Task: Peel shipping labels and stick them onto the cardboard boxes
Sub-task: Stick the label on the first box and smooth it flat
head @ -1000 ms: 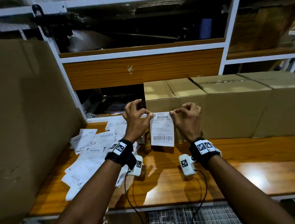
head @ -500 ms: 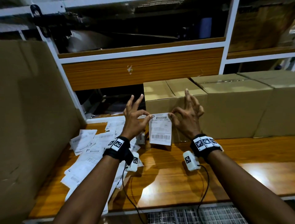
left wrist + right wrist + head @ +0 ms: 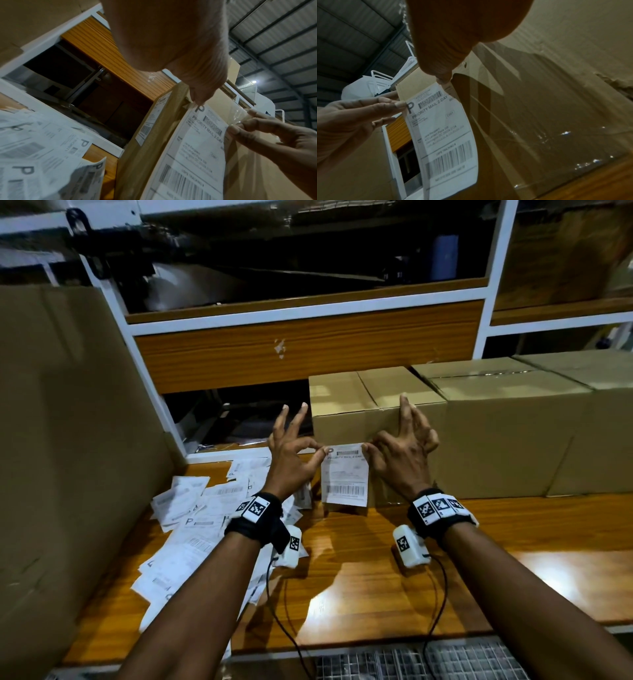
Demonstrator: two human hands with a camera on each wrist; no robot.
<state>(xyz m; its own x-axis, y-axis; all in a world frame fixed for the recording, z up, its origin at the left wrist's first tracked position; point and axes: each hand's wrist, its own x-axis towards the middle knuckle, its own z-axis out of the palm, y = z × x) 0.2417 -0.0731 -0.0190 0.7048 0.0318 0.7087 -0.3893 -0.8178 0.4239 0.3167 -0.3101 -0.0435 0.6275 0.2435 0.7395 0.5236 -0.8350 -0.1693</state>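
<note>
Against the box, label in both hands' pinching fingers.

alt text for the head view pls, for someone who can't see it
Left hand and right hand pinch the top corners of a shipping label, held upright before a cardboard box on a wooden table. Loose labels lie scattered at left.

Two hands: the left grip and the right grip. One shipping label hangs between them. Three closed cardboard boxes stand beyond the grips. Loose label sheets left of the left grip overlap too much to count.
</note>
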